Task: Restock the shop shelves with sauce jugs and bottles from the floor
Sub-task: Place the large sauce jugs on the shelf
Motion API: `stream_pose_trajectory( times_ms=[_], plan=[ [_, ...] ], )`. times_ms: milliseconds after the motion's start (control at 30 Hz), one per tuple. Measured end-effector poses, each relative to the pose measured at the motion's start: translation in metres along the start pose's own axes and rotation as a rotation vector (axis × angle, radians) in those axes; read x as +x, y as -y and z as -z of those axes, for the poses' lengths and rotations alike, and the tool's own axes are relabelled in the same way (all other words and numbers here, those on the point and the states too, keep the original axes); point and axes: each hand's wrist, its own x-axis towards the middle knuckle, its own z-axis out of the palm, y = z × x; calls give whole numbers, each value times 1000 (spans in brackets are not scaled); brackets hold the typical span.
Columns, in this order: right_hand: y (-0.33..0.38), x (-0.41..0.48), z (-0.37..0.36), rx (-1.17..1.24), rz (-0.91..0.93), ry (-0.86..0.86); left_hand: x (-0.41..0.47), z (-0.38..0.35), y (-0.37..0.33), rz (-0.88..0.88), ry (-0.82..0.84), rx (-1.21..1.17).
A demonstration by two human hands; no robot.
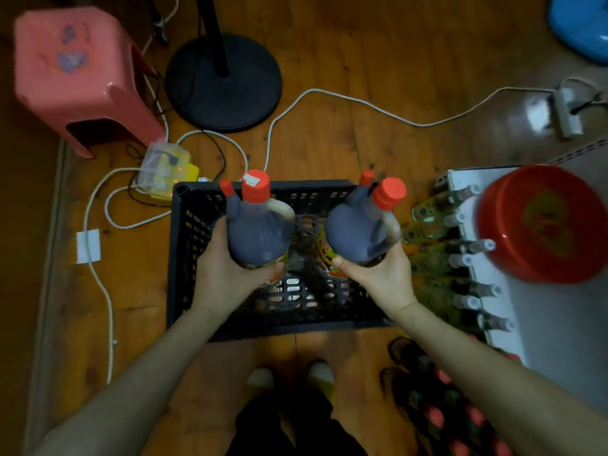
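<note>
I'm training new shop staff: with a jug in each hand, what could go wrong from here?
The left hand and right hand grip the left jug and right jug by the body, not the handle; one might slip. The white cable beside the black crate could catch a foot.

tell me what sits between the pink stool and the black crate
In the head view, a yellow power strip under clear plastic and looping white cords lie between pink stool and black crate.

Head-worn wide-angle view, steeply downward, close above the black crate (179, 258)
</note>
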Motion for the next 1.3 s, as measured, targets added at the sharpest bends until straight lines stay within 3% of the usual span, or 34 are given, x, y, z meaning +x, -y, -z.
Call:
stream_pose_trajectory(
  times_ms=[267, 667, 900, 1300],
  plan=[
    [129, -92, 120, 60, -61, -175, -66, 81, -170, -139, 113, 16],
    [277, -256, 296, 177, 41, -571, -160, 142, -395, -505, 268, 17],
    [288, -370, 392, 192, 78, -782, -241, 121, -483, -682, 444, 18],
    [220, -533, 558, 191, 76, -1003, -417, -6, -598, -893, 675, -51]
  ],
)
